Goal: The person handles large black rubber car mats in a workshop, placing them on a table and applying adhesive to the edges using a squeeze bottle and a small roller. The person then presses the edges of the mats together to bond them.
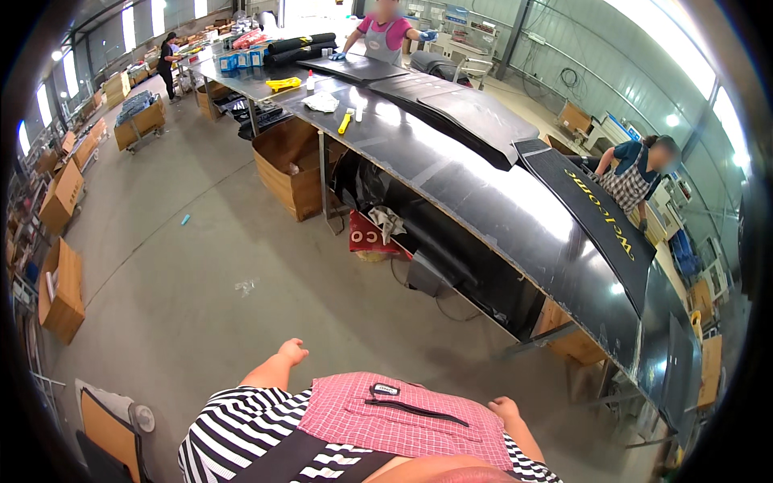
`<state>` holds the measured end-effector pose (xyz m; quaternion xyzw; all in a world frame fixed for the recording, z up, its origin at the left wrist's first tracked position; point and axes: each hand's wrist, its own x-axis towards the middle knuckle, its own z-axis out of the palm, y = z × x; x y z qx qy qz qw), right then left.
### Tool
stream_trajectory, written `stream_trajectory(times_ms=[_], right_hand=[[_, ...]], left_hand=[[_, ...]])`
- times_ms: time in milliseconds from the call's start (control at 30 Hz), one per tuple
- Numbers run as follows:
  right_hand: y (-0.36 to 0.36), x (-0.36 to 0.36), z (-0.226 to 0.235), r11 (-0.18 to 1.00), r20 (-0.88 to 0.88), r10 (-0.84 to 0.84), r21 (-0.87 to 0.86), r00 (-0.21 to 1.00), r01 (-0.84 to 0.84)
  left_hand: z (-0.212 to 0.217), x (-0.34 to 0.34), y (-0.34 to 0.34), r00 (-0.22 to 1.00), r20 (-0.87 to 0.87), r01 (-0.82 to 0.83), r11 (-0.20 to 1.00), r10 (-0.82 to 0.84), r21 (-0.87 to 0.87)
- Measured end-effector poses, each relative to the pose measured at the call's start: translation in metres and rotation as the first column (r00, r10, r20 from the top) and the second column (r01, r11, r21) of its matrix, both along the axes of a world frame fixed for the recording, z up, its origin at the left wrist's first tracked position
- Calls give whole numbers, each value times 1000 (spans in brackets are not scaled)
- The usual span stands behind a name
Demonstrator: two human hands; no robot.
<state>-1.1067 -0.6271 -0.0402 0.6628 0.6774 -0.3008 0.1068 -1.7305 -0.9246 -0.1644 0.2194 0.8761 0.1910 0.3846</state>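
Observation:
My left hand hangs over the grey floor in front of me, its fingers loosely bent and a little apart, with nothing in it. On the other side, my right hand is beside my pink checked apron; its fingers are foreshortened, and no object shows in it. Neither hand touches the long black-topped table. On that table lie a black mat with yellow lettering, stacked black sheets, a yellow-handled tool, a white bottle and a crumpled white cloth.
Across the table stand a co-worker in pink and another in a checked apron; a third person is farther back. A large cardboard box and a red sack sit under the table. More boxes line the left.

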Motion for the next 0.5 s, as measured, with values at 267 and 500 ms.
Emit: stream_trajectory(times_ms=[267,500], right_hand=[[-9,137,-112,929,276,343,-242,898,-280],[62,-63,-39,630,-27,765,-174,643,-757]], left_hand=[[-58,60,-171,999,19,-20,955,26,-296],[-51,247,-319,856,130,-435,834,500,-338]])
